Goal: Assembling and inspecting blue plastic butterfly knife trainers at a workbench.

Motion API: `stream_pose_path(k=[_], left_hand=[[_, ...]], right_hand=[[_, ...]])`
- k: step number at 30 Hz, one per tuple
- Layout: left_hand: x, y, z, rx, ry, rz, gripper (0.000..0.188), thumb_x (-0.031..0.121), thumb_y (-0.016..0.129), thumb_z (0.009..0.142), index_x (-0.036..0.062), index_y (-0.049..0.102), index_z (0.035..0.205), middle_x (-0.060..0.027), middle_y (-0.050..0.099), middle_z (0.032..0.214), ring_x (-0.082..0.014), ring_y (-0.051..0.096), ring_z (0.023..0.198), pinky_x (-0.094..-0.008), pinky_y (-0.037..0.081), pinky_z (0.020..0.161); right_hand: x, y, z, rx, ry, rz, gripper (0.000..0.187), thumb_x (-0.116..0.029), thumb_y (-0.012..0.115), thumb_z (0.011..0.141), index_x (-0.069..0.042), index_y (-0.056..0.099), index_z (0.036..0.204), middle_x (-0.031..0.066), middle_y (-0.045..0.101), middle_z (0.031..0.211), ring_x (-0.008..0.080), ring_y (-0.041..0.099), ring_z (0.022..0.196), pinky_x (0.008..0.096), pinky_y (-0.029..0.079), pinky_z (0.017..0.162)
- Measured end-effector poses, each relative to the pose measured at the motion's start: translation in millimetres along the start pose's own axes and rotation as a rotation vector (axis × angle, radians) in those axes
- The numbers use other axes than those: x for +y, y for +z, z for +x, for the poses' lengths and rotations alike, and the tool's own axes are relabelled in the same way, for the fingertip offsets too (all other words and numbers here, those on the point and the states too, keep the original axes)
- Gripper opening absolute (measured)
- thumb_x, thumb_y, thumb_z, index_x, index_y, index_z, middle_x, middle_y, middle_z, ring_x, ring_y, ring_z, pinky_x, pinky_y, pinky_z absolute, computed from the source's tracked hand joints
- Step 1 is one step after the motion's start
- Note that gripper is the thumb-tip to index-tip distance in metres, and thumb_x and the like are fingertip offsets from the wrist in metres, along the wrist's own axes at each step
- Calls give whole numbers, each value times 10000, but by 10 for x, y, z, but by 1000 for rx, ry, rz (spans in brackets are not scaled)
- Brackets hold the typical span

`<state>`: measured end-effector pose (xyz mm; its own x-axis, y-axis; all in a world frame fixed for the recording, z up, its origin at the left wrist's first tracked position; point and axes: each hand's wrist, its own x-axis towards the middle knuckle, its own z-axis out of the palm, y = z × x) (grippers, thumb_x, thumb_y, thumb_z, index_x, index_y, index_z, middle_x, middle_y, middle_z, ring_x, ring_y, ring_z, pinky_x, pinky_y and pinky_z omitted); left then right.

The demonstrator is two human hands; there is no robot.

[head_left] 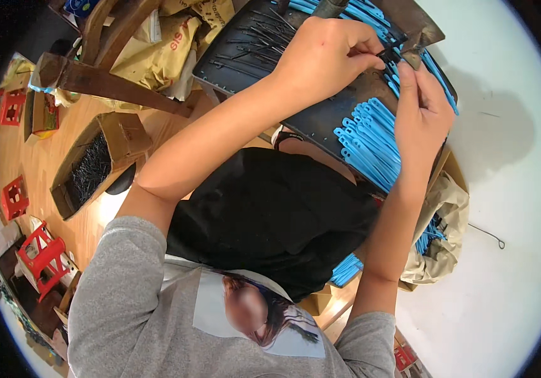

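At the far right of the dark worktop [311, 123], both my hands meet beside a pointed metal machine part [414, 53]. My left hand [327, 57] is closed, with thumb and forefinger pinching a small black piece [389, 53]. Just below the metal point, my right hand [425, 104] has its thumb and fingers pressed together; what they hold is hidden. Blue plastic strips with holed ends [368, 135] lie in a pile left of my right wrist, and more blue strips [371, 16] lie behind my hands. Thin black rods [261, 38] are spread left of my left hand.
A cardboard box of black rods [91, 167] stands on the wooden floor at left. Wooden chair parts [113, 85] and yellow sacks [169, 57] are beyond it. Red stools [43, 258] stand farther left. A paper-lined box with blue strips [437, 252] sits by the white wall [504, 208].
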<state>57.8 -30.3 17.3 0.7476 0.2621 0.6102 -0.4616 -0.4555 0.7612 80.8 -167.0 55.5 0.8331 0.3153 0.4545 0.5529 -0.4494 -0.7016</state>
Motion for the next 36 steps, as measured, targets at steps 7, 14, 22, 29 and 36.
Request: stream_pose_path(k=[7, 14, 22, 29, 36], left_hand=[[11, 10, -20, 48, 114, 15, 127, 104, 668, 621, 28, 601, 697, -103, 591, 616, -225, 593, 574, -280, 463, 512], [12, -30, 36, -96, 27, 33, 110, 51, 650, 682, -13, 603, 759, -68, 619, 677, -123, 614, 639, -219, 490, 577], [9, -9, 8, -37, 50, -1, 120, 77, 660, 652, 6, 599, 727, -84, 605, 646, -168, 604, 609, -245, 478, 547], [7, 15, -23, 38, 94, -51, 132, 104, 670, 623, 24, 595, 696, -101, 592, 614, -214, 595, 579, -270, 465, 517], [83, -58, -30, -109, 39, -129, 130, 107, 668, 637, 24, 600, 709, -86, 593, 624, -196, 591, 573, -262, 465, 520]], right_hand=[[8, -45, -33, 2, -34, -15, 205, -121, 588, 775, 14, 595, 928, 55, 588, 741, 73, 488, 656, 186, 388, 592], [5, -126, 4, -40, 127, 64, 237, -124, 598, 770, 27, 590, 953, 43, 609, 739, 53, 488, 664, 183, 402, 597], [15, -210, 67, -113, 3, 66, 242, -126, 601, 770, 23, 590, 960, 57, 619, 770, 52, 498, 684, 184, 414, 624], [34, -161, 23, -57, -8, 67, 227, -116, 604, 763, 31, 595, 935, 57, 616, 780, 60, 505, 694, 193, 414, 628], [-28, 52, -113, 1, -79, 69, 163, -102, 597, 756, 36, 568, 837, 89, 576, 743, 140, 524, 641, 235, 413, 592]])
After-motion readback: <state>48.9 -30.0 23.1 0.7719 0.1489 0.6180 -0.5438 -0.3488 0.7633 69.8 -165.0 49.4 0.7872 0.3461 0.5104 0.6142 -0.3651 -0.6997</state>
